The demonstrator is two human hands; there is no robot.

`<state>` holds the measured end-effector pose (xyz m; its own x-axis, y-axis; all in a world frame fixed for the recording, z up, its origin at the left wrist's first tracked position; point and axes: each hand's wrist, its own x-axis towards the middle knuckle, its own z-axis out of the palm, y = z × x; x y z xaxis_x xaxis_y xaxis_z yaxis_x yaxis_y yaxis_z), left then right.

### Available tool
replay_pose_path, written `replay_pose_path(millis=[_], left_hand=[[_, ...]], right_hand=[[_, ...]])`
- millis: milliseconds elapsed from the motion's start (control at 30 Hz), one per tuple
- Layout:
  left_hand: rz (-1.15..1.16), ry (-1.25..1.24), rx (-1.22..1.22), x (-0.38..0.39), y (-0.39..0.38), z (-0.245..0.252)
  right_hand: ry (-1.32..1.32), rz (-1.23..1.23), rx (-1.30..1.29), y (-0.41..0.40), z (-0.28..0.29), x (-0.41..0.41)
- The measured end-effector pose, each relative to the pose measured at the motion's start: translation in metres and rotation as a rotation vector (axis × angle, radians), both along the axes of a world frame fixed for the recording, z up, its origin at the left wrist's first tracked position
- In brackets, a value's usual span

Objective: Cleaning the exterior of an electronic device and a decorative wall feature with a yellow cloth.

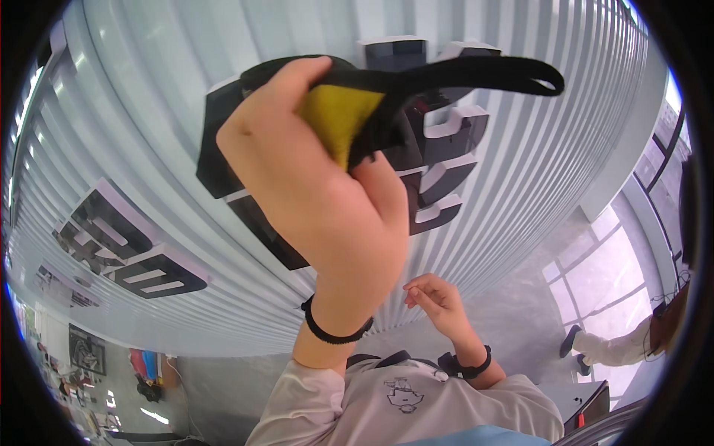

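My left hand (312, 167) is raised in front of a white corrugated wall panel (535, 145). It grips a yellow and black fabric item (346, 120), with the thumb along its upper edge. A black strap loop (491, 72) sticks out to the right from the item. My fingers and the item hide part of the large raised black characters (440, 139) on the panel. Lower down, in front of my chest, is my right hand (438, 304). Its fingers are loosely bent, and nothing shows in it. Both wrists wear black bands.
More raised black characters (150, 273) stand on the panel to the left. Another person's legs (608, 348) are on the grey floor (519, 301) at the right. A table (574, 396) stands near my right side. Colourful items (148, 365) show at the lower left.
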<state>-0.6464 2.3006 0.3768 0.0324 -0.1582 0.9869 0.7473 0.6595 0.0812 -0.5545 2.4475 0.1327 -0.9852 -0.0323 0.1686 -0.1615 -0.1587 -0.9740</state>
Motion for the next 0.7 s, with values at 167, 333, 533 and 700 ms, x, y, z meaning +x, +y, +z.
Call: replay_pose_path(millis=[167, 333, 533, 700], left_hand=[[-0.012, 0.054, -0.020, -0.005, 0.040, -0.004], [0.003, 0.089, 0.017, -0.009, 0.069, -0.008], [-0.018, 0.065, 0.019, -0.011, 0.116, -0.011], [0.033, 0.123, 0.022, -0.011, 0.137, -0.009]], right_hand=[[-0.039, -0.008, 0.028, 0.042, -0.003, 0.012], [-0.033, -0.029, 0.029, 0.077, -0.010, 0.025], [-0.068, -0.085, 0.031, 0.113, -0.014, 0.037], [-0.064, -0.123, 0.010, 0.142, -0.017, 0.033]])
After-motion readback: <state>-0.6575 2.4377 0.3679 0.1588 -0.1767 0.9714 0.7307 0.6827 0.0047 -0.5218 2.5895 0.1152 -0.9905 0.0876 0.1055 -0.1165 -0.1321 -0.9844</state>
